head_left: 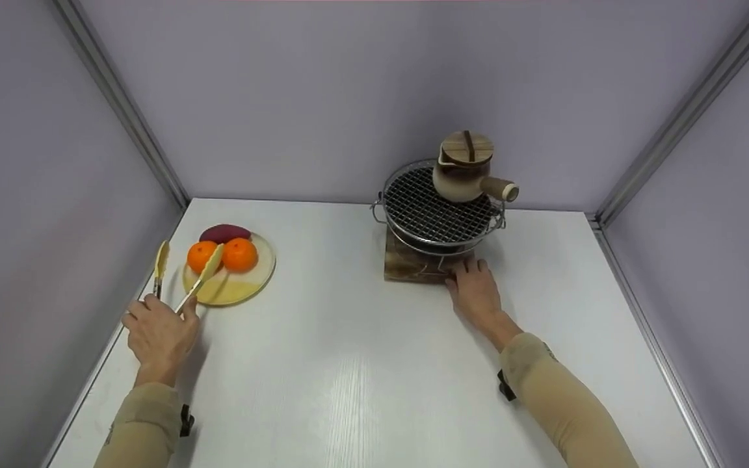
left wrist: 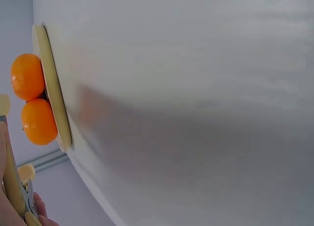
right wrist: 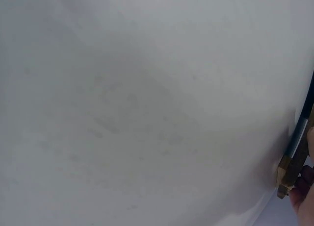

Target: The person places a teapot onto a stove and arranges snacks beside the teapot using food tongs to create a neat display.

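Note:
My left hand (head_left: pixel 162 333) holds a pair of tongs (head_left: pixel 200 281) with yellow tips. Their arms are spread apart, one tip overlapping the fruit on a round plate (head_left: pixel 228 294) in the head view. Two oranges, a left one (head_left: pixel 197 255) and a right one (head_left: pixel 240 255), sit on that plate beside a dark red sweet potato (head_left: pixel 222 233). My right hand (head_left: pixel 478 294) grips the front right corner of a wooden base (head_left: pixel 402 261) under a round grill (head_left: pixel 423 211). In the right wrist view, fingers and thumb lie on either side of the wood (right wrist: pixel 293 169).
A brown and cream teapot (head_left: pixel 458 187) with a wooden lid stands on the grill's back right, its side handle (head_left: pixel 497 188) pointing right. Wire loops stick out from the grill's sides. Pale walls (head_left: pixel 283 97) border the white table (head_left: pixel 322 351) at the back and sides.

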Demonstrator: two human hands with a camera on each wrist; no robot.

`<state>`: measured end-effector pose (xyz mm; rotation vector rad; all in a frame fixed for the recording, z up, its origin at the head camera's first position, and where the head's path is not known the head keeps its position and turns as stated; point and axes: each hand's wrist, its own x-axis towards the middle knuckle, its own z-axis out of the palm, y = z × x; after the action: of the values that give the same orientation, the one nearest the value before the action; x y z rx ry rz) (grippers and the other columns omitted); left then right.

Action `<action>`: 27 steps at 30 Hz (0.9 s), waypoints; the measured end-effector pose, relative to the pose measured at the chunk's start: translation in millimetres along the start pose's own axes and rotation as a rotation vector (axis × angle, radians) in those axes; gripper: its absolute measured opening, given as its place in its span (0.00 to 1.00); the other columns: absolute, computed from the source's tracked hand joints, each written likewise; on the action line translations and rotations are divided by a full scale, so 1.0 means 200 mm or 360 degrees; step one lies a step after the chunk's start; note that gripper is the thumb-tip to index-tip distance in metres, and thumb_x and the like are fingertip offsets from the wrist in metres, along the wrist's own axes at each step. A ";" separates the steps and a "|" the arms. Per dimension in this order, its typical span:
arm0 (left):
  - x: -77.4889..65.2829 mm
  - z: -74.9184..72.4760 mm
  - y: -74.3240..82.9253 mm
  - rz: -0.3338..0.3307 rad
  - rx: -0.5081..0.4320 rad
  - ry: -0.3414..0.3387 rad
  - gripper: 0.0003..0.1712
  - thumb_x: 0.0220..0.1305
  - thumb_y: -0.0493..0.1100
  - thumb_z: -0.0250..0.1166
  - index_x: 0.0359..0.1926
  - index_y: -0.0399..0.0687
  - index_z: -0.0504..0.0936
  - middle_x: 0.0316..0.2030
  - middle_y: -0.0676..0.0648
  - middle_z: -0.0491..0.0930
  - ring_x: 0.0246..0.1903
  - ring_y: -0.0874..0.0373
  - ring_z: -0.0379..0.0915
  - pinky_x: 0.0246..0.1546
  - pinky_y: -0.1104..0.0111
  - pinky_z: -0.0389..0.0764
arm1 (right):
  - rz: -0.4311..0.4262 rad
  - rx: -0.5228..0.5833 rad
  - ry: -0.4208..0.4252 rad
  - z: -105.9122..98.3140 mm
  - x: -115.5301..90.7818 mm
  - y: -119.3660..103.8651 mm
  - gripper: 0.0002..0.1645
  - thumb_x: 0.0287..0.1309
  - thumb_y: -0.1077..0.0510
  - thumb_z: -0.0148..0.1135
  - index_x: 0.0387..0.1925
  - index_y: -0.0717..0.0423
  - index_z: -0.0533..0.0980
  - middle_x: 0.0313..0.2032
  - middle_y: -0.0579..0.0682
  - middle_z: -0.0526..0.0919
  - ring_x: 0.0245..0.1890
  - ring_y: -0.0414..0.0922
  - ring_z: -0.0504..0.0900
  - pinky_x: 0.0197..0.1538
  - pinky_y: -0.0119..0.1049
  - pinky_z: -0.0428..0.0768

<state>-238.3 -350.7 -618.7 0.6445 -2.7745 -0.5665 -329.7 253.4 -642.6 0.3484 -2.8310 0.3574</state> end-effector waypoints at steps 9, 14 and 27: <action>0.01 0.01 -0.04 -0.0016 0.0006 -0.0013 0.48 0.82 0.65 0.58 0.63 0.14 0.66 0.55 0.14 0.66 0.53 0.21 0.65 0.38 0.35 0.77 | 0.0001 -0.0010 0.0020 0.01 -0.01 0.00 0.21 0.80 0.53 0.67 0.63 0.62 0.78 0.62 0.67 0.81 0.60 0.65 0.78 0.66 0.60 0.81; 0.01 0.01 -0.04 -0.0007 0.0002 -0.0001 0.47 0.81 0.63 0.59 0.62 0.13 0.67 0.55 0.13 0.66 0.53 0.19 0.65 0.38 0.34 0.77 | 0.0002 -0.0032 0.0027 0.01 0.00 0.00 0.21 0.80 0.53 0.68 0.62 0.62 0.78 0.61 0.66 0.81 0.59 0.65 0.78 0.66 0.59 0.81; 0.01 0.04 -0.06 -0.0050 0.0013 -0.0037 0.47 0.83 0.63 0.57 0.62 0.13 0.67 0.55 0.14 0.66 0.54 0.18 0.66 0.41 0.32 0.78 | -0.0002 -0.0072 0.0016 0.01 0.00 0.01 0.19 0.80 0.53 0.67 0.62 0.61 0.78 0.60 0.65 0.81 0.56 0.64 0.78 0.63 0.58 0.80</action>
<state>-238.6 -359.5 -631.3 0.6885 -2.7941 -0.5731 -331.5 253.8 -644.9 0.3380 -2.8241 0.2935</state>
